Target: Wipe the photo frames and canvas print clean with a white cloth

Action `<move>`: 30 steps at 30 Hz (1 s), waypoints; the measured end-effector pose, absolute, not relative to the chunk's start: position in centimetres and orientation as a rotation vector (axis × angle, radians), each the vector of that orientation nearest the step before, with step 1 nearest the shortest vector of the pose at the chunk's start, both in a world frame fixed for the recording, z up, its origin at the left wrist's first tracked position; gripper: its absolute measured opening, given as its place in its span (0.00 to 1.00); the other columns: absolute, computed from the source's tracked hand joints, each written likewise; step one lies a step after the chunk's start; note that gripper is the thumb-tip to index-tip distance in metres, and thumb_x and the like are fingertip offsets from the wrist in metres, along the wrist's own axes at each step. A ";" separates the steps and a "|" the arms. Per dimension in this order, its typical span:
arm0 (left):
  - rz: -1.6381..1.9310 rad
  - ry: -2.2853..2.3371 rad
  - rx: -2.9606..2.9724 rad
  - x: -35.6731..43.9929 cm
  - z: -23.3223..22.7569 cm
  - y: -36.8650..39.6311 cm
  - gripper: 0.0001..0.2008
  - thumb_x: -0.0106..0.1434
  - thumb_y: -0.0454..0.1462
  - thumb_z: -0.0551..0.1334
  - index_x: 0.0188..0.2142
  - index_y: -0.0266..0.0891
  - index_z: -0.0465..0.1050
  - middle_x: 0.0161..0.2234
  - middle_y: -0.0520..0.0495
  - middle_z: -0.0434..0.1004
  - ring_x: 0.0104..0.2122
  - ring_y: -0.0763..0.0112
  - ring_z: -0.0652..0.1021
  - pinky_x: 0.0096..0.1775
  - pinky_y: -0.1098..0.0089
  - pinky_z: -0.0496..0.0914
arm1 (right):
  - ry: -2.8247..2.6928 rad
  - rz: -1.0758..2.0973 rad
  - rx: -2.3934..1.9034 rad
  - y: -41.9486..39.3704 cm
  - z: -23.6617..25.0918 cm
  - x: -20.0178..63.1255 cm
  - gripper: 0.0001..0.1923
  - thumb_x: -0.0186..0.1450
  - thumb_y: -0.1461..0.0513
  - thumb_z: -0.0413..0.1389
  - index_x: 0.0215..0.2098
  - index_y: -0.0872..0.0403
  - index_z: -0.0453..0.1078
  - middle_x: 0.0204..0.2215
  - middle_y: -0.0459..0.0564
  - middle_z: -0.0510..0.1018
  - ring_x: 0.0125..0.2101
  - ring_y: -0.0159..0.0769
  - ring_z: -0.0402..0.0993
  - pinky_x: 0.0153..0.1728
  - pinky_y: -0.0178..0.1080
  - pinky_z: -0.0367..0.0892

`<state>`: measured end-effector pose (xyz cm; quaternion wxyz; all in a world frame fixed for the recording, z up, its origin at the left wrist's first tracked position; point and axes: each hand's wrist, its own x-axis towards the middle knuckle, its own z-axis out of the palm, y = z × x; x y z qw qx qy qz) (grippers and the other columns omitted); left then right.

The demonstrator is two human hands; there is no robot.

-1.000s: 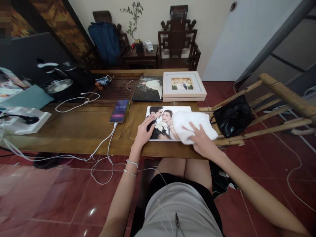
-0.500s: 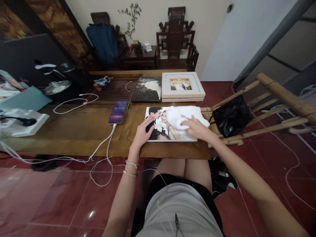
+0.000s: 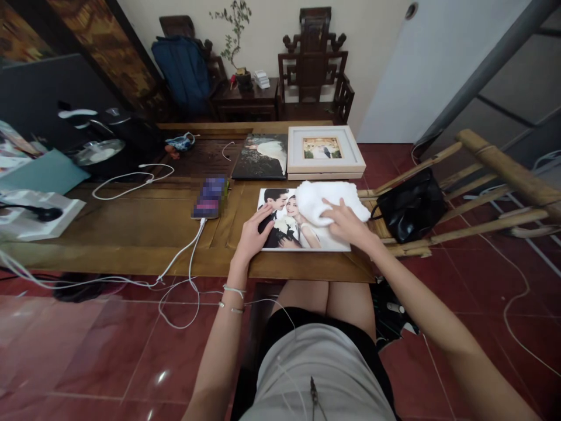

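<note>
A photo panel (image 3: 289, 228) showing a couple lies flat near the table's front edge. My left hand (image 3: 255, 233) rests on its left side, fingers stretched out and pressed against the surface. Over the upper right of the panel spreads a white fluffy towel (image 3: 322, 196), covering that part of the picture. My right hand (image 3: 348, 225) is on the towel's near side, with a finger or two extended and the others curled into the fabric.
Behind the panel lie a dark photo panel (image 3: 258, 161) and a light wooden picture frame (image 3: 293, 155). A phone (image 3: 209, 197) on a white cable is to the left, with a power strip (image 3: 65, 219) farther over. A bamboo chair (image 3: 482, 225) holding a black bag (image 3: 409, 204) stands right.
The towel and my right hand have shifted slightly up and to the left on the panel. My left hand stays in place. The view has tilted a little.
</note>
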<state>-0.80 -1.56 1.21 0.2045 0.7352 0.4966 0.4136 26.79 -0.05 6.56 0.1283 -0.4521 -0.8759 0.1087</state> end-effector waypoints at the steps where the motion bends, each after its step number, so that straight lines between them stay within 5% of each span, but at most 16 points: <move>1: 1.154 1.383 2.048 -0.8 1.2 -1.6 0.17 0.66 0.38 0.57 0.54 0.39 0.71 0.58 0.42 0.69 0.60 0.63 0.67 0.62 0.55 0.61 | -2.558 0.310 -1.323 -2.0 6.5 26.8 0.29 0.48 0.76 0.45 0.44 0.58 0.75 0.54 0.61 0.73 0.63 0.53 0.54 0.60 0.67 0.44; 7: 1.157 1.391 2.042 -0.8 1.2 -1.6 0.18 0.66 0.38 0.57 0.54 0.38 0.71 0.57 0.41 0.70 0.60 0.62 0.68 0.62 0.55 0.61 | -2.695 0.482 -1.176 -12.0 6.8 26.5 0.28 0.46 0.78 0.44 0.39 0.56 0.75 0.62 0.56 0.63 0.65 0.55 0.44 0.59 0.71 0.39; 11: 1.150 1.373 2.072 -0.8 1.1 -1.6 0.18 0.66 0.38 0.57 0.54 0.37 0.71 0.58 0.40 0.69 0.60 0.62 0.68 0.62 0.54 0.61 | -2.708 0.648 -1.151 -13.6 7.7 26.2 0.27 0.46 0.78 0.44 0.38 0.55 0.75 0.61 0.55 0.64 0.65 0.52 0.49 0.61 0.68 0.43; 16: 1.139 1.355 2.085 -0.9 1.2 -1.5 0.19 0.66 0.38 0.57 0.55 0.37 0.70 0.59 0.40 0.68 0.61 0.62 0.67 0.62 0.54 0.61 | -2.639 0.617 -1.246 -8.0 8.9 25.8 0.31 0.50 0.76 0.43 0.47 0.55 0.74 0.53 0.56 0.75 0.61 0.50 0.60 0.58 0.63 0.53; 20: 1.131 1.364 2.094 -0.9 1.2 -1.5 0.18 0.66 0.38 0.57 0.55 0.37 0.70 0.59 0.40 0.68 0.60 0.62 0.67 0.62 0.54 0.61 | -2.594 0.571 -1.256 -0.5 9.3 25.7 0.30 0.50 0.75 0.45 0.46 0.56 0.75 0.47 0.53 0.79 0.49 0.46 0.73 0.52 0.47 0.64; 30: 1.114 1.352 2.100 -1.0 1.5 -1.5 0.18 0.66 0.38 0.57 0.55 0.38 0.70 0.59 0.41 0.68 0.60 0.63 0.67 0.62 0.55 0.61 | -2.522 0.595 -1.305 9.6 10.1 26.0 0.30 0.50 0.71 0.46 0.48 0.57 0.75 0.53 0.52 0.75 0.54 0.49 0.68 0.55 0.46 0.60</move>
